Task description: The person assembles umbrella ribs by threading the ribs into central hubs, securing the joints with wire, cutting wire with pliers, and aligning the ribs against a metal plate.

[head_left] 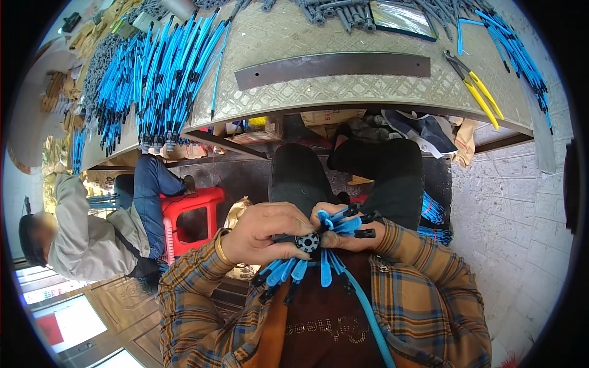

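Close to my chest, my left hand (265, 232) pinches a round dark slotted hub (307, 243) between thumb and fingers. My right hand (361, 238) is closed just beside it, gripping several bright blue strips (348, 226) with black ends. More blue strips (299, 270) fan out below the hub, their black tips pointing down and outward. Both hands meet at the hub, so how the strips join it is partly hidden. A longer blue strip or strap (370, 313) runs down across my front from near the right hand.
The patterned workbench (227, 98) carries a large heap of blue strips (175, 80), a dark curved metal bar (334, 66), yellow-handled pliers (478, 92) and grey plastic parts (343, 15). A red stool (195, 214) and another seated person (92, 236) are at left.
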Action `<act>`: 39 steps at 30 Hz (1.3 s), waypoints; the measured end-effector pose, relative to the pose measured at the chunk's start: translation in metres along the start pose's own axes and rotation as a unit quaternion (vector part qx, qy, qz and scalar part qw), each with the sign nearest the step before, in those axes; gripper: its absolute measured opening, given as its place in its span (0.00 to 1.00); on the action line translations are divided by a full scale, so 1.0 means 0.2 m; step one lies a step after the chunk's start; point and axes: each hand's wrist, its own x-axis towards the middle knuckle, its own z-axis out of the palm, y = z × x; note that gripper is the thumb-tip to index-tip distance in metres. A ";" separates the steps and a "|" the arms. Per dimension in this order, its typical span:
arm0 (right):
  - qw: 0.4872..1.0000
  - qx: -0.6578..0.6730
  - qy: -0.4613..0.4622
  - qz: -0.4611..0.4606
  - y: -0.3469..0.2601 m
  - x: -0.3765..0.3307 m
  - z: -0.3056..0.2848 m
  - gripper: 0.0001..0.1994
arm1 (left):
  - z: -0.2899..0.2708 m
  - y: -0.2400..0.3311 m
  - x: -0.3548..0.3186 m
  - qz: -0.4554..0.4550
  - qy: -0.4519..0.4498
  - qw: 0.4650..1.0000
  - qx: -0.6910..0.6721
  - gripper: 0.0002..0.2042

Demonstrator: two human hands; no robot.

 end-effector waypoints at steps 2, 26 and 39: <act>1.000 0.003 -0.016 -0.010 -0.02 0.01 0.00 0.22 | 0.01 -0.01 -0.01 -0.003 0.003 0.999 -0.044 0.14; 0.944 -0.187 -0.255 -0.099 0.06 0.05 -0.10 0.21 | -0.02 -0.06 0.14 0.040 -0.083 0.996 -0.015 0.51; 0.989 0.000 -0.143 0.023 -0.09 -0.06 -0.02 0.18 | 0.04 0.03 0.19 0.070 -0.181 0.981 -0.022 0.54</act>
